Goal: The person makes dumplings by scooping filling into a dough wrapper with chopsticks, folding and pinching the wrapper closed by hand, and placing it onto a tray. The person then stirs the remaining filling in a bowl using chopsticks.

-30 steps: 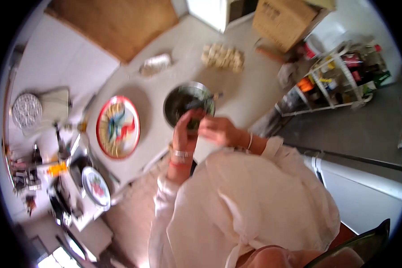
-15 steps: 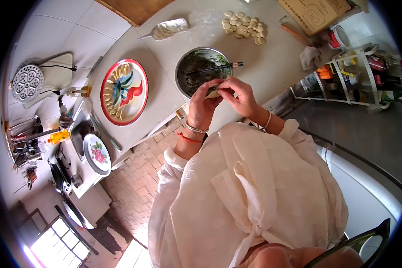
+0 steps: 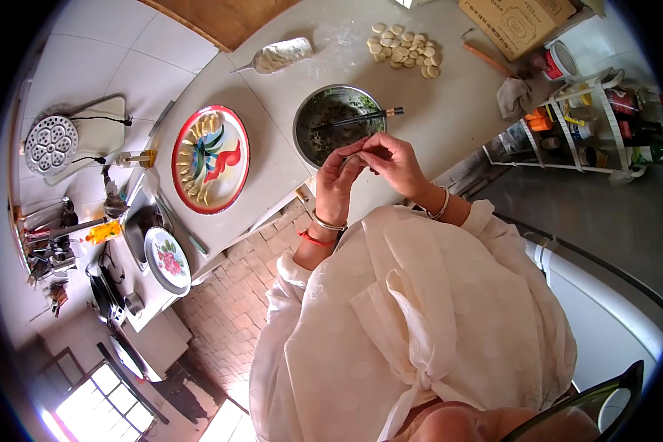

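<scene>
My left hand (image 3: 336, 188) and my right hand (image 3: 395, 168) meet at the near rim of a metal bowl (image 3: 300, 140). Between them they pinch a small dumpling, mostly hidden by the fingers. Dark green filling lies in the bowl, and chopsticks (image 3: 368, 116) rest across its right side. Left of the bowl, a red-rimmed oval tray (image 3: 241, 184) holds a curved row of folded dumplings (image 3: 187, 158). Several round dough pieces (image 3: 405, 50) lie beyond the bowl at the upper right.
A scoop of flour (image 3: 281, 55) lies on the counter (image 3: 272, 92). At the right are a rolling pin (image 3: 490, 60), a cloth (image 3: 513, 96), a cardboard box (image 3: 514, 23) and a white rack of bottles (image 3: 613, 121). A floral plate (image 3: 167, 261) sits by the sink at the left.
My fingers have closed further over the dumpling, which showed with green filling half a second ago. A second ago my hands were lower and further apart. The view has shifted slightly.
</scene>
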Demonstrator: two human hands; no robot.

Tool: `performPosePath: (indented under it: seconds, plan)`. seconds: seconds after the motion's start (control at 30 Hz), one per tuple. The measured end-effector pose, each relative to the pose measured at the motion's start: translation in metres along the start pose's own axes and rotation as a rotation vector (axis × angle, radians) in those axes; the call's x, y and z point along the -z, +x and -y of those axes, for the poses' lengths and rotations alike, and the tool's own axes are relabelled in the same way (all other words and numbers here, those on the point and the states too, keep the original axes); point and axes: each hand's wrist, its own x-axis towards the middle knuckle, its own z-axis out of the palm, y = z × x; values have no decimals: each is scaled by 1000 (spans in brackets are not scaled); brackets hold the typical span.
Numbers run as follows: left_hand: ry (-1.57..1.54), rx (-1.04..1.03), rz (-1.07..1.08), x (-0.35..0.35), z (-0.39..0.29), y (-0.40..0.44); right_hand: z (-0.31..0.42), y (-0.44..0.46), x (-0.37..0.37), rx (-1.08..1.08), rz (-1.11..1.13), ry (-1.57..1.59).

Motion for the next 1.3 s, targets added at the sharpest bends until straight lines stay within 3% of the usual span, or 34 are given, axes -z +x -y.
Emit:
performPosePath:
  seconds: [0.23,0.37,0.57,0.63,0.73,0.83,0.93,1.03,1.23,1.3]
  plan:
    - [-141,-41,-27,-3,2,4,9,1,1,-33,-80,46]
    - [-326,-59,-5,0,-4,7,1,1,23,-205,-145,128]
    - [-402,-81,57,1,-6,12,14,-7,8,-46,33,94]
    - [-386,-73,76,-3,-7,11,17,-4,3,46,36,61]
    - [-357,-91,98,-7,-6,12,16,-3,6,-31,7,47]
    - [-358,-83,82,-16,-9,9,16,-5,10,129,19,9]
    - [-343,-84,45,-23,-13,4,27,-5,14,403,-20,-302]
    - [-281,-95,33,-18,-8,4,37,-6,15,519,-60,-510]
    - [-199,-133,-52,-14,0,7,38,-8,10,368,-90,-239]
    - [-184,-132,-74,-17,-1,7,43,-8,11,383,-97,-334]
